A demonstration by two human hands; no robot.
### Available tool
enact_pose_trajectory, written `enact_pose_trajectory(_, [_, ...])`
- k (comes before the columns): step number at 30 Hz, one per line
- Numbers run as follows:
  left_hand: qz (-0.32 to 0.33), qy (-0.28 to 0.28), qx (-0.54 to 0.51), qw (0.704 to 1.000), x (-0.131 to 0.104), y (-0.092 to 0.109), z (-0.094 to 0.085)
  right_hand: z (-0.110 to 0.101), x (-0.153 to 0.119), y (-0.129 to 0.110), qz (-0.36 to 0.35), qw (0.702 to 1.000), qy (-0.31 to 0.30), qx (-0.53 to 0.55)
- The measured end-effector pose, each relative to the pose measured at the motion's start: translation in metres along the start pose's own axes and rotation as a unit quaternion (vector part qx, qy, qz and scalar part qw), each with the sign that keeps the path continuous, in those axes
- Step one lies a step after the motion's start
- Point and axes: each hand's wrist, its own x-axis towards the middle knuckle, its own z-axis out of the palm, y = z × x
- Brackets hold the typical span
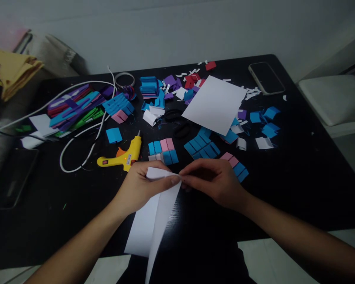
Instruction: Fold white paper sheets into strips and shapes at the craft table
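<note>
A sheet of white paper [165,213], folded over on itself, hangs from my hands past the table's front edge. My left hand [142,183] grips it near the top, thumb lying across the front. At the upper right corner my right hand [217,181] pinches the paper between thumb and fingers. Just beyond the hands lie folded blue and pink paper pieces [167,145] and a block of blue ones [201,146]. A yellow glue gun [122,157] rests left of them, its nozzle pointing up and away. Another white sheet [215,103] lies farther back.
Black scissors [182,129] lie partly under the white sheet. A white cable [65,152] loops over the left side, near a heap of coloured paper strips [77,106]. One phone [266,78] sits at the back right. Paper scraps [192,75] are scattered at the back.
</note>
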Motion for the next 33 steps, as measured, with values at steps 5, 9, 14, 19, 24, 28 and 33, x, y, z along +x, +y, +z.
enact_pose_trajectory(5, [-0.019, -0.010, -0.005, 1.000, -0.0004, -0.0004, -0.0016, 0.0012, -0.0008, 0.0010, -0.026, 0.999, 0.004, -0.039])
enact_pose_trajectory(9, [-0.027, -0.014, -0.006, 1.000, 0.0011, 0.0003, -0.0012, 0.0007, -0.0010, 0.0015, -0.033, 0.998, 0.000, -0.046])
enact_pose_trajectory(14, [-0.023, -0.015, 0.002, 1.000, 0.0018, 0.0020, 0.0000, -0.0001, -0.0014, 0.0001, -0.017, 0.999, -0.003, -0.040])
enact_pose_trajectory(19, [-0.031, -0.027, -0.019, 0.999, 0.0021, 0.0008, -0.0011, -0.0006, -0.0018, -0.0028, -0.019, 0.999, -0.015, -0.037])
enact_pose_trajectory(24, [-0.064, -0.029, -0.054, 0.996, 0.0019, -0.0020, -0.0033, -0.0017, -0.0004, -0.0016, -0.039, 0.997, -0.028, -0.055])
enact_pose_trajectory(28, [-0.076, -0.033, -0.069, 0.994, 0.0010, -0.0022, -0.0042, -0.0029, 0.0016, 0.0008, -0.051, 0.996, -0.021, -0.067])
enact_pose_trajectory(33, [-0.082, -0.053, -0.065, 0.993, 0.0022, -0.0023, -0.0047, -0.0037, 0.0033, 0.0024, -0.057, 0.997, -0.024, -0.056])
